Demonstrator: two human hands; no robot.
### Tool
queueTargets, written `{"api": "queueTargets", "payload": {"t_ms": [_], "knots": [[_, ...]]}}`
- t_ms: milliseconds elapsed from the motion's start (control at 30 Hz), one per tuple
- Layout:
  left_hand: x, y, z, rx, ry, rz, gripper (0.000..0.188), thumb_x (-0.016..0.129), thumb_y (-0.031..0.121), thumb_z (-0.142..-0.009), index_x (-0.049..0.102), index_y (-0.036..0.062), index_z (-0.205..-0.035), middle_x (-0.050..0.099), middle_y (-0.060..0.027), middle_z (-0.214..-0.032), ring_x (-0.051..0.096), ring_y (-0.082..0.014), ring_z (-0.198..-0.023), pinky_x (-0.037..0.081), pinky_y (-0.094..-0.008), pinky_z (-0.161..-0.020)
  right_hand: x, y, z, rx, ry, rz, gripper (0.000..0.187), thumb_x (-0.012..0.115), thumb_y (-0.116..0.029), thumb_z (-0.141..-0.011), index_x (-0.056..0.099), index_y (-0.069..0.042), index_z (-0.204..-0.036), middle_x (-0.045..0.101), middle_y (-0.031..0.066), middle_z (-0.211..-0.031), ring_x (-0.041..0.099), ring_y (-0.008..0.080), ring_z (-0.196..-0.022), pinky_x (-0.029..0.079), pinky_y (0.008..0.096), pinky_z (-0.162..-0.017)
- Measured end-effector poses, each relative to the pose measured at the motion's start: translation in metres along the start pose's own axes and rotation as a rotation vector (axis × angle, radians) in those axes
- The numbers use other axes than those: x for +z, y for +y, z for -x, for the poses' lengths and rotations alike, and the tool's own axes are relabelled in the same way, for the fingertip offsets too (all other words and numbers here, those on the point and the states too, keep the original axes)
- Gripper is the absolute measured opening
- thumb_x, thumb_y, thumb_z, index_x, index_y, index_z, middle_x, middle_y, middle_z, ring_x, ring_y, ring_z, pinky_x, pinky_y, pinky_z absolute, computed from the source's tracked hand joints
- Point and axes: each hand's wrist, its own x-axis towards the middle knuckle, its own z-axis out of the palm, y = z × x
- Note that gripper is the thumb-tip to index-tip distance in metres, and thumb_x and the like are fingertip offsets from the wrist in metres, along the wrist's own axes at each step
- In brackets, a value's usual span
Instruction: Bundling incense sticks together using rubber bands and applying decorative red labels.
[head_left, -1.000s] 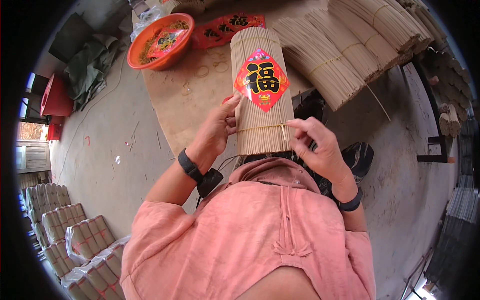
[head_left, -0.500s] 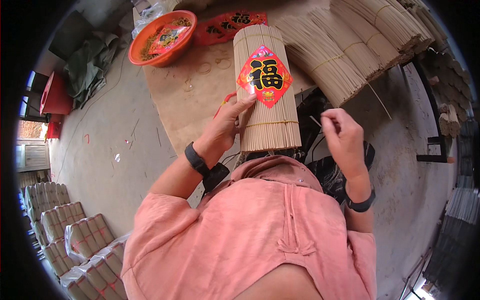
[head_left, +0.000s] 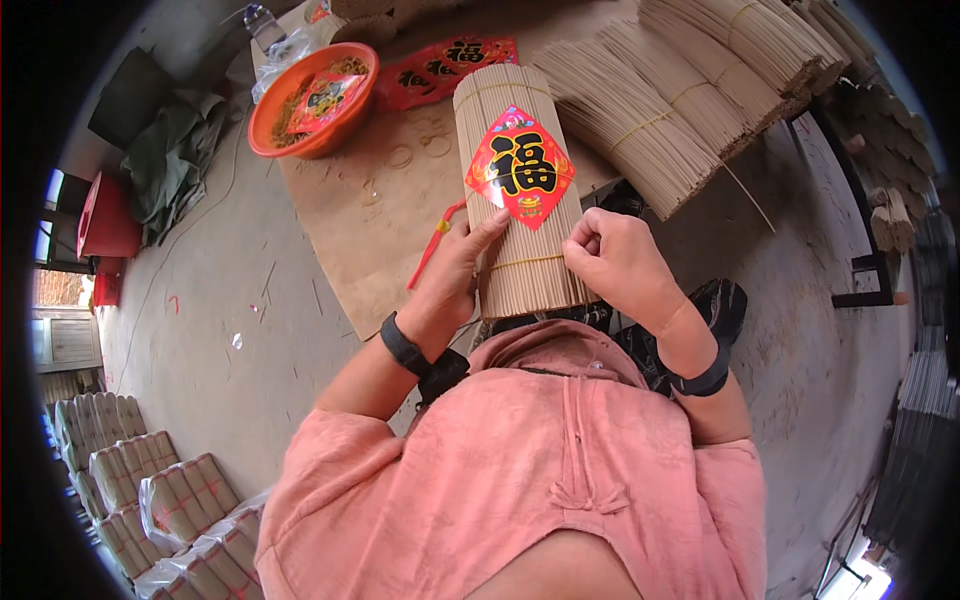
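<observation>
Bundle of thin sticks (head_left: 522, 243) was before person's torso, near end past edge of table (head_left: 330, 210), red diamond label (head_left: 520, 168) facing up. Left hand (head_left: 455, 265) grasped its left side, thumb just below label. Right hand (head_left: 622, 258) curled at right edge near lower yellow band (head_left: 525, 262) — could not tell whether it pinched anything. Step in hand seemed fine work around band; next move called for steady left grip, light right fingertips.

head view | left fisheye, head-worn | faces down past pink shirt (head_left: 480, 470) | near stick bundle (head_left: 525, 245), upper centre
</observation>
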Motion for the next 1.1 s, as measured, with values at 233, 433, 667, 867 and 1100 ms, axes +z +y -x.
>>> {"api": "queueTargets", "payload": {"t_ms": [233,433,667,867,1100], "knots": [[0.001,-0.008,0.001,0.099,-0.039,-0.013,0.056,0.073,0.029,-0.090,0.048,-0.0011,-0.131,0.064,-0.0123,-0.120,0.067,-0.0211,-0.104,0.057,-0.0368,-0.087,-0.008,-0.012,-0.010,0.065,-0.110,0.235,0.021,0.067,-0.016,-0.076,0.068,0.004,-0.072,0.066,0.0262,-0.075,0.069,0.0398,-0.076,0.056,0.0427,-0.073],[0.008,-0.007,0.012,0.032,0.051,0.010,0.054,0.071,0.030,-0.093,0.049,-0.0020,-0.130,0.065,-0.0120,-0.119,0.067,-0.0208,-0.105,0.057,-0.0360,-0.089,-0.018,-0.006,-0.022,0.192,-0.256,0.065,0.019,0.069,-0.015,-0.076,0.066,0.002,-0.071,0.064,0.0130,-0.061,0.062,0.0186,-0.051,0.050,0.0309,-0.051],[-0.001,-0.013,-0.003,0.024,-0.041,-0.008,0.047,0.062,0.032,-0.097,0.050,0.0024,-0.132,0.065,-0.0095,-0.124,0.065,-0.0196,-0.110,0.055,-0.0350,-0.093,-0.025,-0.005,0.025,0.391,-0.396,-0.364,0.016,0.069,-0.014,-0.082,0.063,-0.003,-0.073,0.061,0.0006,-0.062,0.051,0.0039,-0.046,0.040,0.0208,-0.042],[-0.012,-0.018,-0.010,0.011,-0.037,-0.033,0.049,0.060,0.033,-0.098,0.048,0.0036,-0.135,0.064,-0.0091,-0.127,0.064,-0.0203,-0.114,0.053,-0.0357,-0.097,-0.056,0.013,0.104,0.307,-0.450,-0.401,0.015,0.069,-0.012,-0.083,0.064,-0.001,-0.074,0.060,-0.0029,-0.064,0.048,0.0030,-0.062,0.040,0.0236,-0.054],[-0.015,-0.014,-0.005,0.037,-0.034,-0.053,0.053,0.070,0.036,-0.093,0.051,0.0014,-0.129,0.063,-0.0094,-0.122,0.064,-0.0187,-0.110,0.054,-0.0344,-0.091,-0.139,0.063,0.176,0.507,-0.220,-0.537,0.010,0.067,-0.012,-0.078,0.063,-0.003,-0.078,0.060,0.0006,-0.064,0.057,0.0078,-0.056,0.045,0.0215,-0.052]]}}
